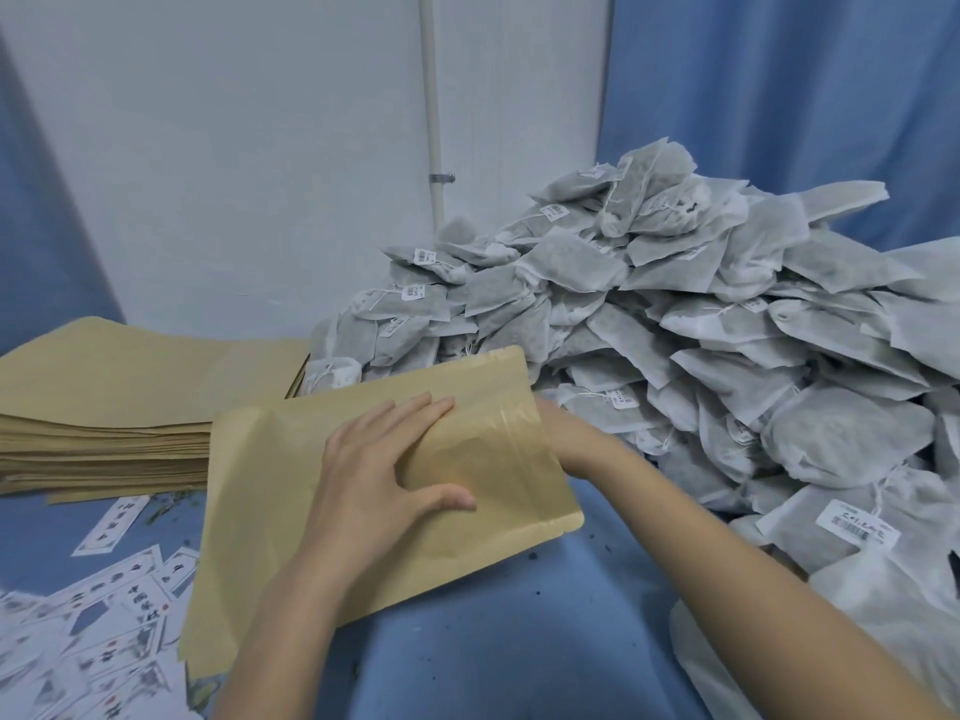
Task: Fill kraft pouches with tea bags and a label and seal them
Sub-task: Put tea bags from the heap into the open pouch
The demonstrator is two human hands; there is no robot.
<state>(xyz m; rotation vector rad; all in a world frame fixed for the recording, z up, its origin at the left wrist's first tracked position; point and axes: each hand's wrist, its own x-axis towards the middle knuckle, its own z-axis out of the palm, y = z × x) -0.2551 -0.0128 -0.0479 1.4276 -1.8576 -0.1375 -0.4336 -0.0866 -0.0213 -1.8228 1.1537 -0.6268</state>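
The kraft pouch [363, 459] lies at a slant across the centre of the frame, its open mouth toward the right and its closed bottom toward the lower left. It rests partly on the blue desk [493, 615] and partly over the printed labels [104, 631] scattered in the lower left corner.

Left hand [379, 475]: laid on top of the pouch near its mouth. The 4 fingers are extended and flat on the paper and the thumb is spread toward the lower right edge. The grip is open-handed; it presses the pouch and curls round nothing.

Right hand [558, 433]: reaches in from the lower right, and its fingers are hidden inside or behind the pouch mouth. Only the wrist and the heel of the hand show. Whether this grip is open or has hold of anything cannot be told.

A stack of flat kraft pouches [119, 402] sits at the left of the frame, just behind the pouch being handled. A large heap of grey-white tea bags [675, 314] with strings and small barcode tags fills the right half of the frame, and its near edge lies just beside the pouch mouth. Dark crumbs dot the desk in the lower centre. Blue curtains [779, 96] hang at the upper right and left, with a white wall [260, 148] and a vertical pipe [431, 96] between them.
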